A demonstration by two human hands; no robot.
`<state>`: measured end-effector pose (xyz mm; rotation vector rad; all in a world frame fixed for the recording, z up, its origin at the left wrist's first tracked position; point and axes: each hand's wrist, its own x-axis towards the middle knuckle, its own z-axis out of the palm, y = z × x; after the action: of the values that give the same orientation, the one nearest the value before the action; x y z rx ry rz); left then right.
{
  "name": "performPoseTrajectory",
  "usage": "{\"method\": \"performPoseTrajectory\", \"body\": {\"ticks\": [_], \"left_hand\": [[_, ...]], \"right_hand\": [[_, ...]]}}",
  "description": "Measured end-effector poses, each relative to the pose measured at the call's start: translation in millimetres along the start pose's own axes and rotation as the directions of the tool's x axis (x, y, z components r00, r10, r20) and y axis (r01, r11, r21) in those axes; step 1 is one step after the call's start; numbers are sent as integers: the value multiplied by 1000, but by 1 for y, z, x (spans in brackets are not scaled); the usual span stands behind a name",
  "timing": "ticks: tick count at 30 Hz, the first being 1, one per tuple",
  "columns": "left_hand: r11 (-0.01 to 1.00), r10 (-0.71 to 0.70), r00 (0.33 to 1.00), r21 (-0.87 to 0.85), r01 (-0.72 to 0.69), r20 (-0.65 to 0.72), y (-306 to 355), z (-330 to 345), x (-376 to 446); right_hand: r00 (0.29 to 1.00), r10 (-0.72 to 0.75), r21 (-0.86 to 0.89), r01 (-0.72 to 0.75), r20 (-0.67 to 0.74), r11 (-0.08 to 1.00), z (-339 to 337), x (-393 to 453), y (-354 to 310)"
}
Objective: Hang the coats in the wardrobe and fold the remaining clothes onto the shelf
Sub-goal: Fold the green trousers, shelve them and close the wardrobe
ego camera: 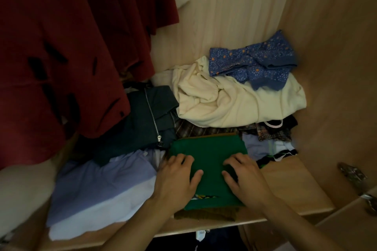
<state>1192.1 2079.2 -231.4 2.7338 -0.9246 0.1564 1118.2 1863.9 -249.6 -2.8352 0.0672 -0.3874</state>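
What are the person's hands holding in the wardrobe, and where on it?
Nothing is gripped. The left hand and right hand rest on top of the folded green garment, near its front half, on the shelf.

A silvery metal door hinge (352, 172) sits near the right edge of view, blurred. A second silvery metal hinge piece (369, 201) lies just below it, on the light wooden door panel (346, 230) that angles across the lower right corner. At the bottom, a small white fabric label (200, 235) hangs beside dark navy cloth (220, 238), its print too small to read, and a smooth pale beige surface (18, 193), too blurred to identify, fills the lower left.
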Motion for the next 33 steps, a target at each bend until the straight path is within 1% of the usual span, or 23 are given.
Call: {"method": "performPoseTrajectory", "body": {"ticks": [1, 2, 4, 6, 10, 12, 14, 16, 19, 23, 27, 33], "left_hand": [[999, -25, 998, -29, 27, 62, -2, -1, 0], [998, -34, 995, -44, 38, 92, -4, -2, 1], [997, -33, 995, -70, 40, 99, -5, -7, 3], [994, -21, 998, -105, 28, 59, -5, -15, 2], [990, 18, 997, -142, -28, -70, -10, -28, -1], [986, 36, 997, -162, -46, -67, -10, -36, 0], [987, 63, 996, -145, -71, -59, -7, -47, 3], [985, 77, 994, -152, -88, -75, -2, -59, 0], [980, 88, 991, -172, -105, -105, 5, -76, -8], [979, 67, 991, -185, -88, -118, 21, -95, -24], [984, 80, 987, -145, -100, -137, 49, -110, -47], [990, 55, 985, -116, -74, -165, 113, -129, -92]], "right_hand": [[1000, 4, 8, -4, 13, 1000, -1, 1, -1], [1000, 10, 18, -10, 20, 1000, -3, 2, -3], [999, 27, 64, -28, 23, 998, -10, 3, -8], [999, 42, 106, -42, 0, 994, -19, 2, -13], [996, 71, 123, -65, -45, 990, -38, -9, -24], [991, 110, 152, -97, -78, 984, -48, -14, -28], [982, 145, 176, -123, -120, 977, -59, -19, -31], [974, 161, 192, -129, -162, 973, -71, -26, -35], [966, 148, 215, -102, -212, 971, -88, -39, -41], [957, 118, 261, -46, -266, 964, -112, -60, -46], [925, 54, 248, 45, -377, 968, -136, -91, -46], [918, 20, 255, 90, -396, 963, -177, -151, -39]]}}
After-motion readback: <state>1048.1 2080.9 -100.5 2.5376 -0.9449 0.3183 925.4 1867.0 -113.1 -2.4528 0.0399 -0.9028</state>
